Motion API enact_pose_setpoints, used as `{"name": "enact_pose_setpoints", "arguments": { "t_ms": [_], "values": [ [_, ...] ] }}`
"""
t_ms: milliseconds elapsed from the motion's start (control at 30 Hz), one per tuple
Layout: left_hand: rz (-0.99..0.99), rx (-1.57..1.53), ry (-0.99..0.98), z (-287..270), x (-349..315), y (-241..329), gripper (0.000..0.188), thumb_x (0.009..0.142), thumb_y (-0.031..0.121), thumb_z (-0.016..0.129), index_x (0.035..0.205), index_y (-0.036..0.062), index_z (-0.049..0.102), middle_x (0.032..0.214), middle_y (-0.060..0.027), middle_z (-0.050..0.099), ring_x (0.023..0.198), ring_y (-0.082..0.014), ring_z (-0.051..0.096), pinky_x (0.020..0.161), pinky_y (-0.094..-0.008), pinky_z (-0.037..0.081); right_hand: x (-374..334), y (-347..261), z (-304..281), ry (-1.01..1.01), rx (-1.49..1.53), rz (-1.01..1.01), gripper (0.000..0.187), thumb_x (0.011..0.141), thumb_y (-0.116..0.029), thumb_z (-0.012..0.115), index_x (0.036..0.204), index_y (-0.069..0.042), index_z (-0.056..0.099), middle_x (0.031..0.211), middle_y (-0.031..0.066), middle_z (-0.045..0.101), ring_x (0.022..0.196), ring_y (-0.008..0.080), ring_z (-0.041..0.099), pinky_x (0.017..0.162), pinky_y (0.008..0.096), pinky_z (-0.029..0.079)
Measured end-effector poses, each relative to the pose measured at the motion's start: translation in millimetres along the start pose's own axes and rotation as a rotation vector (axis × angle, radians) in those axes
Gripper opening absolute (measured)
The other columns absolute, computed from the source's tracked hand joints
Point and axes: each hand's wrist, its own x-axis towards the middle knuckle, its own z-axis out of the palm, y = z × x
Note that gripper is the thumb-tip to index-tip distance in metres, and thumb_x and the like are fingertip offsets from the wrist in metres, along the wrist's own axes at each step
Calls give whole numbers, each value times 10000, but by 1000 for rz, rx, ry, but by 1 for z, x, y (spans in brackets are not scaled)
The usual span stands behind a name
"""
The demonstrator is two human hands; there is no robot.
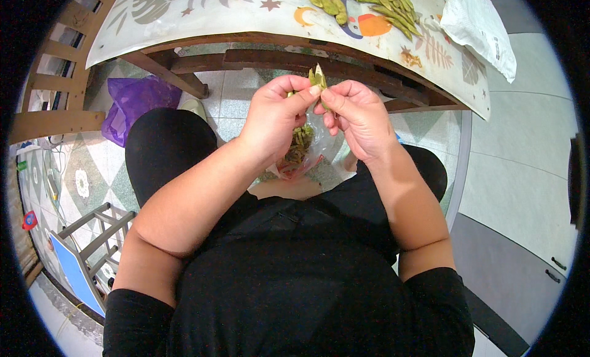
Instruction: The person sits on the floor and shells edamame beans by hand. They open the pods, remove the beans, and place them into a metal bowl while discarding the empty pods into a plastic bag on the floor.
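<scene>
Left hand (275, 114) and right hand (358, 116), fingers of both pinched tight on 1 green pod (318, 78) between them.

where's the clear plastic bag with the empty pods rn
In the head view, the clear plastic bag sits centre frame between the person's knees, just below the left hand and right hand pinching a green pod.

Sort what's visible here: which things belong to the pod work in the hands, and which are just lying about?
In use:
- left hand and right hand, both pinching one green pod
- clear bag of pod pieces below the hands
- pile of green pods on the table

Lying about:
- white plastic bag on the table
- purple bag on the floor
- wooden chair
- small rack
</scene>
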Motion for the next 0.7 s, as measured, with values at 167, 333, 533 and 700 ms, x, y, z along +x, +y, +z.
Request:
{"name": "enact_pose_setpoints", "arguments": {
  "t_ms": [167, 333, 533, 700],
  "values": [
    [-77, -156, -39, -5, 2, -3, 31, 780, 80, 546, 793, 58, 528, 658, 14, 505, 535, -44, 400, 451, -169, 287, 0, 6, 1, -24, 68, -25, 72, 801, -131, 551, 782, -82, 502, 676, 42, 575, 528, 61, 467, 469, 166, 344],
    [-201, -335, -34, 4, 1, -1, 33, 793, 90, 491, 816, 66, 500, 680, 3, 494, 574, -86, 431, 503, -203, 335, 2, 9, 0, -80, 63, -129, 61, 813, -117, 531, 780, -76, 500, 689, 37, 573, 558, 51, 467, 486, 168, 349],
    [-395, -569, -169, -4, 5, -3, 103, 777, 132, 430, 813, 41, 461, 750, -47, 486, 639, -134, 450, 633, -276, 393, 1, 20, 11, 34, -213, -331, 73, 815, -70, 515, 761, -44, 473, 647, 26, 529, 549, 58, 482, 481, 193, 406],
    [-334, -512, -81, 0, 4, -3, 92, 805, 117, 440, 811, 27, 461, 767, -57, 482, 674, -142, 451, 654, -275, 402, 4, 22, 10, 61, -368, -427, 67, 818, -46, 488, 758, -33, 460, 627, 25, 508, 526, 70, 481, 464, 207, 411]
  ]
}}
